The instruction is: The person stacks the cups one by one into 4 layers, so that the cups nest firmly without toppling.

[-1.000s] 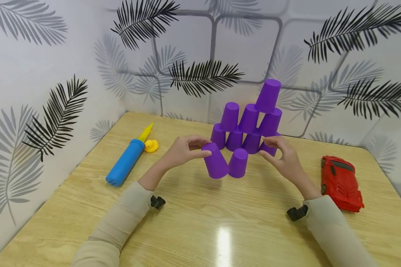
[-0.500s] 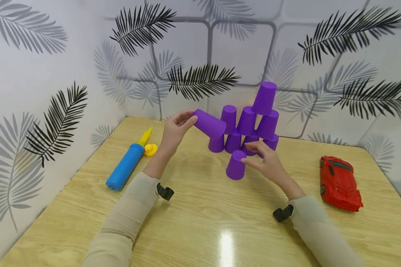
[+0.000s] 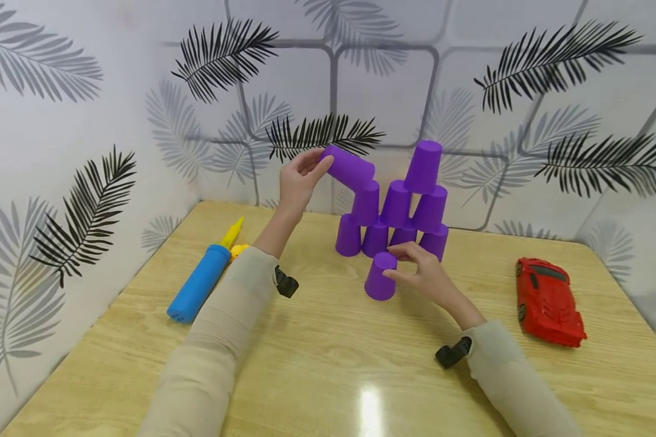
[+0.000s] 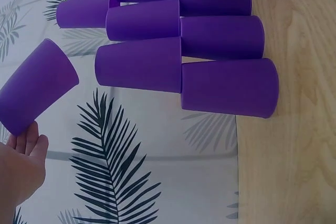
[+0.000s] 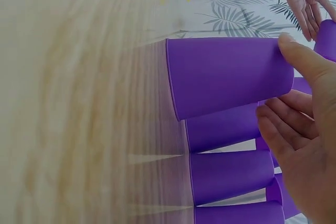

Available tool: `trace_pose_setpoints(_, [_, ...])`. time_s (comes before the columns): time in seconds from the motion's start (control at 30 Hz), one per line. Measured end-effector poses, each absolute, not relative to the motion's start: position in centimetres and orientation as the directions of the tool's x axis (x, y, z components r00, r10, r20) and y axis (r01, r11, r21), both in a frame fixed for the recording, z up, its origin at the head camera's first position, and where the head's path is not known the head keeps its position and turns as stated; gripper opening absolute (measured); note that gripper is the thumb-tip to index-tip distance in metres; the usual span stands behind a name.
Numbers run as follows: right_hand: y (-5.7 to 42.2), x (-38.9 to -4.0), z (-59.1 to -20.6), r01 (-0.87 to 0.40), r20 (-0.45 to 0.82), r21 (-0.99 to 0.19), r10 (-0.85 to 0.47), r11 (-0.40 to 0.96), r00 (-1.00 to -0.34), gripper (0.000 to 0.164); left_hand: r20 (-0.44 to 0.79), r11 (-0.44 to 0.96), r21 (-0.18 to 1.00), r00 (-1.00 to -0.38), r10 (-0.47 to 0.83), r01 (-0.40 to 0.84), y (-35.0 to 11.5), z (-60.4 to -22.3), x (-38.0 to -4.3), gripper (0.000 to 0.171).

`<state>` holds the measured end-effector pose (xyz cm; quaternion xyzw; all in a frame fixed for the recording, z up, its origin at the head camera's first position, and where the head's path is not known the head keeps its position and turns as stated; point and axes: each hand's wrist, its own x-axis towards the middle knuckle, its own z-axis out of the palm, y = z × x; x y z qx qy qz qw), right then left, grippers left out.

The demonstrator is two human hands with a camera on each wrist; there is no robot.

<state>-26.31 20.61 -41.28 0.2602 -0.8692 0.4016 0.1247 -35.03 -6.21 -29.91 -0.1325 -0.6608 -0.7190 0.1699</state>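
Note:
Purple cups stand upside down in a stacked pyramid [image 3: 396,206] at the back of the table: a bottom row of several, three above it, and a single cup [image 3: 423,167] at the upper right. My left hand [image 3: 297,183] holds another purple cup [image 3: 350,169] by its narrow base end. This cup is tilted on its side, its mouth pointing right and down, over the second row's left cup; the left wrist view shows it apart from the stack. In front of the pyramid, my right hand [image 3: 423,276] pinches a lone upside-down cup [image 3: 379,282] near its base, thumb on the near side.
A red toy car [image 3: 549,300] lies on the right of the wooden table [image 3: 317,364]. To the left are a blue pump [image 3: 199,285] with a yellow nozzle and a yellow rubber duck [image 3: 239,250], partly hidden by my left sleeve. A leaf-patterned wall stands close behind the pyramid.
My left hand has lifted its cup from the table front up beside the second row, tipping it sideways. My right hand has moved from the pyramid's right side to the lone front cup.

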Motion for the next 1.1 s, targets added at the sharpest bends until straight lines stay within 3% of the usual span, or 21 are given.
trace_pose_setpoints(0.5, [20.7, -26.3, -41.4, -0.522, 0.387, -0.703, -0.357, 0.482, -0.850, 0.039, 0.507, 0.215, 0.822, -0.849, 0.148, 0.528, -2.7, -26.3, -37.5, 0.045])
trace_pose_setpoints(1.1, [21.1, -26.4, -41.8, -0.541, 0.393, -0.703, -0.383, 0.461, -0.836, 0.039, 0.460, 0.452, 0.689, -0.824, 0.330, 0.566, -0.4, -25.2, -38.4, 0.048])
